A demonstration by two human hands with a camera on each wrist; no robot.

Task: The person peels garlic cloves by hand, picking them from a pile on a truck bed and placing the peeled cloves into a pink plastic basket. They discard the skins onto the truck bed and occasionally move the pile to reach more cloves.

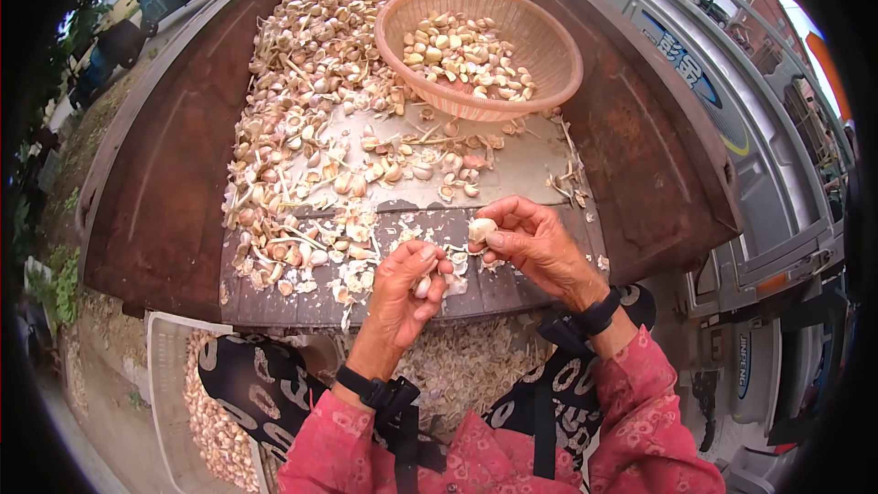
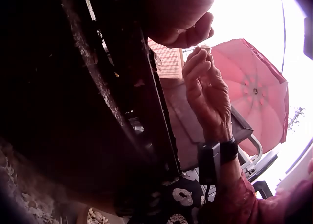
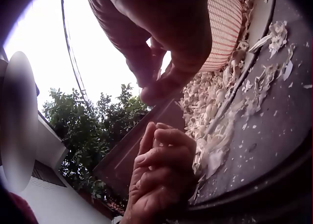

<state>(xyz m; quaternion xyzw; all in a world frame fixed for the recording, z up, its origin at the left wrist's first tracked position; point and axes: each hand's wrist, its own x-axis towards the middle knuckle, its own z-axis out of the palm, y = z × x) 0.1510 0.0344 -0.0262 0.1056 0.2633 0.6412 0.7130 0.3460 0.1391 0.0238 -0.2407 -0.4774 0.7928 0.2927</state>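
In the head view my right hand (image 1: pixel 540 245) pinches a pale garlic clove (image 1: pixel 482 230) between thumb and fingers. My left hand (image 1: pixel 402 291), just to its left, has its fingers curled round another whitish garlic clove (image 1: pixel 422 287), which shows partly between them. Both hands hover over the near edge of a dark cart bed (image 1: pixel 512 297) strewn with papery skins. Seen from the left wrist, the right hand (image 2: pixel 208 97) is raised with its fingertips together. In the right wrist view, the left hand (image 3: pixel 164 170) has bent fingers and its clove is mostly hidden.
Beyond the hands lies a broad heap of garlic (image 1: pixel 311 64). A pinkish woven plastic basket (image 1: pixel 558 59) with peeled-looking cloves stands at the back right. Rusty side walls (image 1: pixel 174 174) flank the bed. A white crate (image 1: pixel 169 402) of cloves sits low on the left.
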